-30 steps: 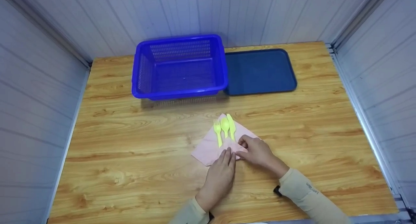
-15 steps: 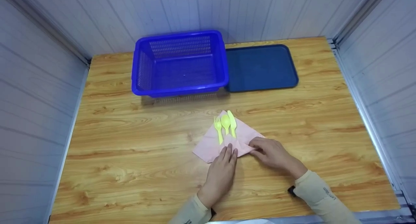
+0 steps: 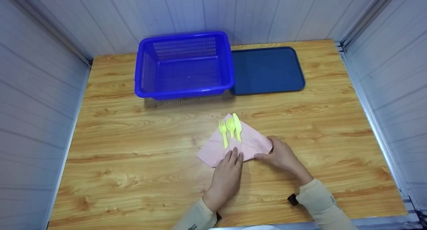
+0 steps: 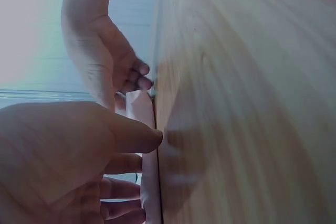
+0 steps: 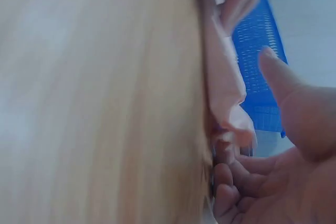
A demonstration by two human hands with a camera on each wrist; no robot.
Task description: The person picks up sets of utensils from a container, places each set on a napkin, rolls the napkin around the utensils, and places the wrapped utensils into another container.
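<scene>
Head view: one pink paper-like napkin [image 3: 256,142], centre-front of one wood-grain bench [image 3: 133,180]. On it, yellow plastic: one fork [image 3: 223,130], one spoon [image 3: 230,124], one knife [image 3: 237,125]. Left hand [image 3: 225,179], fingers straight, upon its folded flap; right hand [image 3: 282,157] at its right corner, fingers bent, grip uncertain. Wrapping, apparently; next calls for bringing that corner across. Beyond: one blue perforated plastic basket [image 3: 186,93], one dark-blue rectangular tray [image 3: 269,71].

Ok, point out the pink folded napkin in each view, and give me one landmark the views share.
Head: the pink folded napkin lies just below and right of centre.
Left wrist: it is a narrow strip left of centre, running down to the bottom edge.
Right wrist: it is a tall crumpled strip right of centre.
Shared landmark: the brown wood-grain tabletop, filling the left wrist view's right side and the right wrist view's left.
</scene>
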